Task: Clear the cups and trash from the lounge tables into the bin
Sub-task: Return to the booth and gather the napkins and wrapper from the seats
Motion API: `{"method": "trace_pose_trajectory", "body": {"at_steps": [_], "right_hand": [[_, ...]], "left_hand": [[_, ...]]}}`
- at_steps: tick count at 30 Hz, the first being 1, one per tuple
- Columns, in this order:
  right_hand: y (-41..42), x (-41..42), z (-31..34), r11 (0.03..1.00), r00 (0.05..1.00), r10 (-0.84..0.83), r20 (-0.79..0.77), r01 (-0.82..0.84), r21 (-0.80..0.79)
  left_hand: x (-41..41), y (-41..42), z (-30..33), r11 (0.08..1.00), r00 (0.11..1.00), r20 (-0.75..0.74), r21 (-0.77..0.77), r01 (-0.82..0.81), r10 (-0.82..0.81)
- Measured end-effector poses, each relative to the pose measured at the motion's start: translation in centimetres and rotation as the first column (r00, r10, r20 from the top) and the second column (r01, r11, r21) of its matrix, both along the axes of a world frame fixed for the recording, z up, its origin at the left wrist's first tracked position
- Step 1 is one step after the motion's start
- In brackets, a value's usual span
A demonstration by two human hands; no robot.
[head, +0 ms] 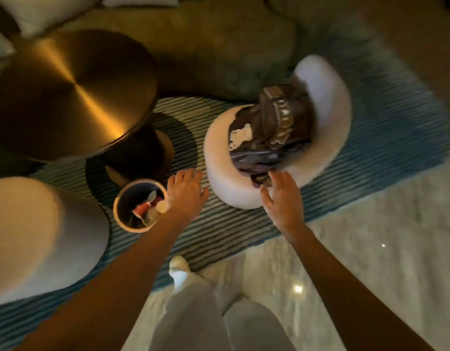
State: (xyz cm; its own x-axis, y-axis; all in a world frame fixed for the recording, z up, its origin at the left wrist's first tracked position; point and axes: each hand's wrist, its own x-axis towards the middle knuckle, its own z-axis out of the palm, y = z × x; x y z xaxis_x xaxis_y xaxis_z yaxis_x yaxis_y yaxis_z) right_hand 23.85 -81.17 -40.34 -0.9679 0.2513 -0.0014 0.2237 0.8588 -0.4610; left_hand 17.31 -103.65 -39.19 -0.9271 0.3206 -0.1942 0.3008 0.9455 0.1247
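Note:
A small round bin (122, 198) stands on the striped rug, holding a red cup, a clear cup and other trash (149, 207). My left hand (186, 191) hovers open just right of the bin's rim, fingers spread, holding nothing. My right hand (282, 198) is open too, reaching toward the front edge of a white curved chair (226, 158); its fingertips are close to a dark brown bag (272, 130) lying on the seat. The round brass table (72, 89) at upper left has a bare top. The picture is blurred.
A white pouf (36, 236) sits at the left. A green sofa (206, 46) with white cushions (41, 13) runs along the back. The blue striped rug (231, 224) meets marble floor (370, 262) at right. My legs in light trousers (198, 312) stand at the bottom.

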Motion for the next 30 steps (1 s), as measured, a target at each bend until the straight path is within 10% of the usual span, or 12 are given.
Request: {"method": "trace_pose_trajectory", "body": {"at_steps": [13,30], "right_hand": [[24.1,14.2,4.9,0.876,0.873,-0.483,0.063,0.481,0.041],[56.1,2.2,8.8,0.74,0.742,-0.671,0.001,0.669,0.066]], "left_hand": [[1.9,30.7,6.3,0.846,0.841,-0.147,0.042,0.532,-0.521],[-12.9,65.3,9.7,0.678,0.674,-0.229,0.077,0.731,-0.702]]}}
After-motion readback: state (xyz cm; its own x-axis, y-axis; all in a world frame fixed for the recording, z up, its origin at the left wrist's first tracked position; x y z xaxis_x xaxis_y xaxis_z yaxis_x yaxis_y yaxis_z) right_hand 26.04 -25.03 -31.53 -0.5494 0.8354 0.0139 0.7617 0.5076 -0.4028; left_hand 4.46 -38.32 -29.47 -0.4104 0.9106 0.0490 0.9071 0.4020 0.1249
